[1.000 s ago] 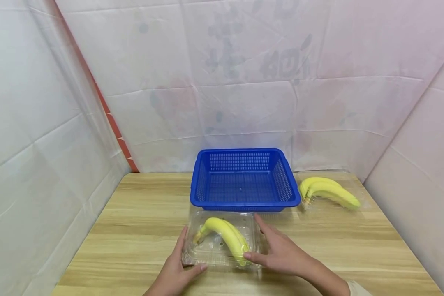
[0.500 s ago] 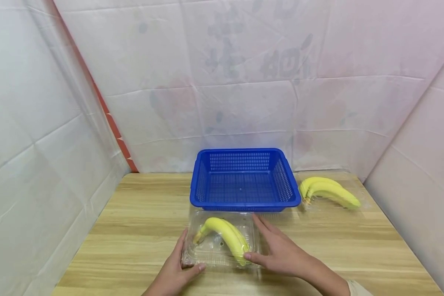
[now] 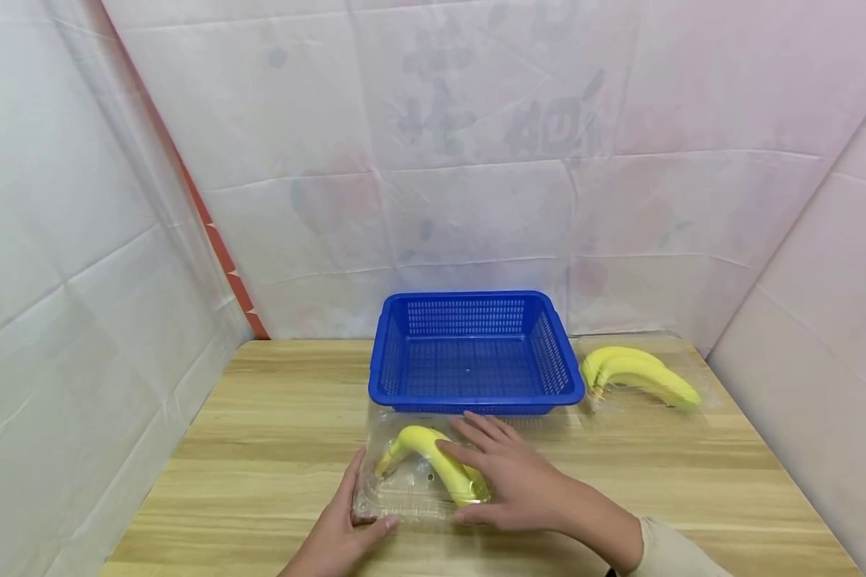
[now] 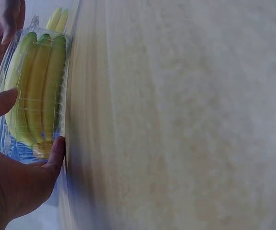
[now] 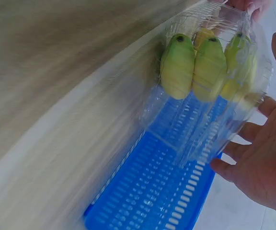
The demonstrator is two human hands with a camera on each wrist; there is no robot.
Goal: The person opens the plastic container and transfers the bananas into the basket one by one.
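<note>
A clear plastic clamshell box [image 3: 411,498] sits on the table in front of the basket, with bananas [image 3: 433,449] showing through its lid. My left hand [image 3: 332,533] grips the box's left end, thumb along the near side and fingers on the far side. In the left wrist view, that hand's thumb and finger hold the box end beside the banana stems. My right hand [image 3: 527,481] lies over the right part of the lid, fingers spread and fairly straight. In the right wrist view, its fingers [image 5: 248,148] reach along the lid above the bananas [image 5: 178,67].
Just behind the box stands a blue mesh basket [image 3: 476,399] with nothing inside. A second clear box [image 3: 664,340] with bananas [image 3: 642,375] lies at the back right. White sheets [image 3: 476,208] wall in the wooden table [image 3: 260,449] at the back and sides.
My right hand has moved left from the box's right edge onto its lid, fingers now over the bananas. My left hand keeps its grip, and the box stays in place.
</note>
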